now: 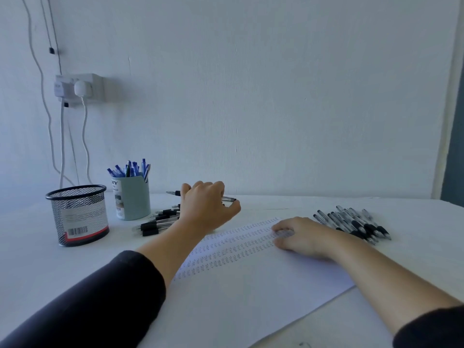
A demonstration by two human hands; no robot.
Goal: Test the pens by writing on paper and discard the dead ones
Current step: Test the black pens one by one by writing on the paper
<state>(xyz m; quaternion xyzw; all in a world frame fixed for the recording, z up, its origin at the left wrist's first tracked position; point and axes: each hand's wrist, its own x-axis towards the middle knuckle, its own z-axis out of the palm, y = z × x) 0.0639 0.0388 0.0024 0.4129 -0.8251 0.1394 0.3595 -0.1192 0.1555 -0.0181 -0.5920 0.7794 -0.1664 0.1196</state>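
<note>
A white sheet of paper [251,285] with several rows of small scribbles lies in front of me. My right hand [303,237] rests on its far right part, fingers loosely bent, holding nothing. My left hand [207,207] reaches past the paper over a loose pile of black-capped pens [157,222], fingers curled round a clear pen [173,193] whose two ends stick out on either side of the hand. A second batch of black pens [356,223] lies in a row to the right of the paper.
A black wire-mesh cup [79,217] stands at the left of the white table [50,259]. Beside it is a pale green cup [134,199] full of blue pens [130,168]. A wall socket with plugs and cables [77,87] is at the back left.
</note>
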